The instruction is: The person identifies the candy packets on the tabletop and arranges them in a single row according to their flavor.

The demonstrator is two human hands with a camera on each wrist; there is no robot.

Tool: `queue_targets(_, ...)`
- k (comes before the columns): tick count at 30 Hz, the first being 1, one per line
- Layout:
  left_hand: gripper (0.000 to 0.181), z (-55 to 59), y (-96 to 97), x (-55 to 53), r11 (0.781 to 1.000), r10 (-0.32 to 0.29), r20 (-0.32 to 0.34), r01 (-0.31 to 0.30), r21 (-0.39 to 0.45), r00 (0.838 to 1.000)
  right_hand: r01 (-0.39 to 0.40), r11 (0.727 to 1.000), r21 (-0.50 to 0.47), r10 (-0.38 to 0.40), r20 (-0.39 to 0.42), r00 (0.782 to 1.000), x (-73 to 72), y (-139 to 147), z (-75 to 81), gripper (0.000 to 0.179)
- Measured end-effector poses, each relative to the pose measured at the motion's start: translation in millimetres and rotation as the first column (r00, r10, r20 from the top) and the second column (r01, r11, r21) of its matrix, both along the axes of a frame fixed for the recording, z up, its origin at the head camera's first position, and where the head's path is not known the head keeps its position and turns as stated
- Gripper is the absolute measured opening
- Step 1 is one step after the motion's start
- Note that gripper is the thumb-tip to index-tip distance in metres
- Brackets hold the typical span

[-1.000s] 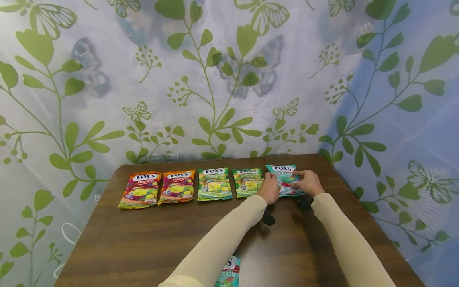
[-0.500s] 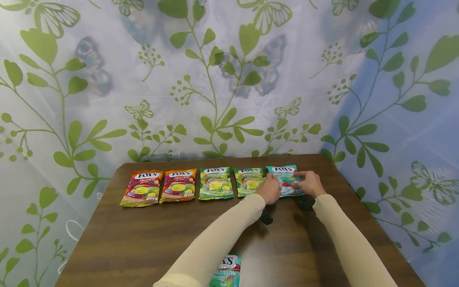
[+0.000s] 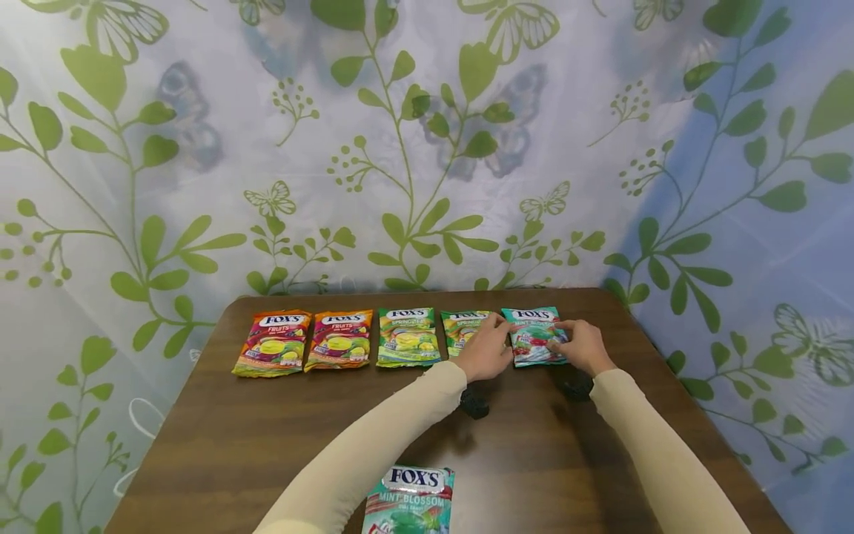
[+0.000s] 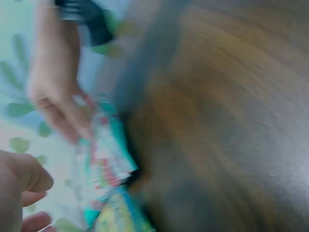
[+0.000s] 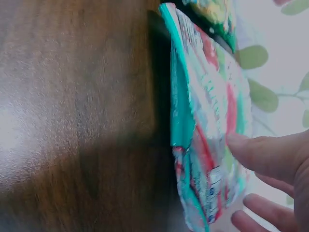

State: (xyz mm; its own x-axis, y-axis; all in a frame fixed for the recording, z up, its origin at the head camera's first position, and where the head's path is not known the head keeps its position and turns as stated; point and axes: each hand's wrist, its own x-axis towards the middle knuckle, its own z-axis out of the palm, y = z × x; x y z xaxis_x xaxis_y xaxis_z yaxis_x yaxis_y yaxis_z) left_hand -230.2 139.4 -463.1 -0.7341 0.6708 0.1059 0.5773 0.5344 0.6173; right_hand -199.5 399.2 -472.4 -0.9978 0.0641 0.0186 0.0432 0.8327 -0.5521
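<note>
A teal Fox's Mint Blossom candy bag [image 3: 535, 337] lies flat at the right end of a row near the table's back edge. My right hand [image 3: 583, 346] is at its right side, with the thumb [image 5: 263, 152] touching the printed face and the other fingers loosely bent by the edge. My left hand [image 3: 487, 348] hovers over the neighbouring green Springtea bag [image 3: 457, 334], partly hiding it; its fingers are apart and hold nothing. In the blurred left wrist view, the left hand [image 4: 21, 188] stands off from the teal bag [image 4: 106, 154].
Farther left in the row lie another green bag [image 3: 408, 338] and two orange-red Fruits bags [image 3: 339, 340]. A second Mint Blossom bag [image 3: 408, 504] lies near the front, partly behind the left sleeve. A leaf-patterned curtain [image 3: 414, 148] hangs behind the brown table [image 3: 280, 430].
My left hand has let go of the teal bag's left side and moved left. The right hand stays by the bag. The view has shifted slightly, and more of the front bag shows.
</note>
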Motion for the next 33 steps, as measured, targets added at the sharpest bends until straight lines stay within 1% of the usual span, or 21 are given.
queue_targets(1,0.036,16.1,-8.6,5.9,1.000,-0.011,0.018,0.011,0.014,1.000,-0.014,1.000,0.010,0.014,-0.029,0.999,2.5,0,0.4,0.048)
queue_targets(4,0.036,33.9,-27.6,12.3,0.998,-0.033,0.025,0.031,0.059,0.999,-0.048,0.998,0.052,0.055,-0.135,0.989,11.4,-5,3.4,0.044)
queue_targets(7,0.037,50.9,-49.1,18.3,0.995,-0.057,0.031,0.054,0.089,0.998,-0.066,0.994,0.084,0.082,-0.201,0.976,21.6,-15,10.4,0.040)
queue_targets(11,0.038,69.0,-76.9,25.1,0.989,-0.082,0.011,0.080,0.121,0.997,-0.060,0.989,0.132,0.094,-0.275,0.957,36.6,-33,23.4,0.039)
queue_targets(15,0.040,78.9,-101.8,31.9,0.986,-0.102,-0.020,0.104,0.130,0.995,-0.072,0.989,0.126,0.112,-0.345,0.932,55.7,-53,33.8,0.043)
queue_targets(17,0.041,80.2,-113.5,36.2,0.985,-0.113,-0.035,0.117,0.126,0.993,-0.085,0.992,0.098,0.115,-0.358,0.927,66.7,-63,38.2,0.045)
queue_targets(21,0.046,81.2,-136.7,46.7,0.982,-0.136,-0.025,0.138,0.126,0.990,-0.117,0.993,-0.027,0.102,-0.321,0.942,88.0,-82,44.5,0.051)
queue_targets(24,0.050,79.7,-154.4,55.6,0.981,-0.141,0.026,0.136,0.139,0.990,-0.134,0.985,-0.106,0.099,-0.290,0.952,100.9,-95,43.9,0.055)
queue_targets(28,0.051,75.6,-176.2,67.7,0.982,-0.125,0.106,0.107,0.154,0.987,-0.162,0.977,-0.137,0.118,-0.285,0.951,115.5,-110,37.8,0.056)
queue_targets(30,0.050,70.5,-186.4,73.3,0.981,-0.115,0.127,0.093,0.167,0.985,-0.186,0.967,-0.172,0.137,-0.265,0.955,123.2,-117,34.2,0.054)
queue_targets(33,0.049,60.8,-202.2,83.5,0.984,-0.087,0.142,0.062,0.168,0.986,-0.215,0.942,-0.259,0.166,-0.196,0.966,134.0,-125,27.1,0.052)
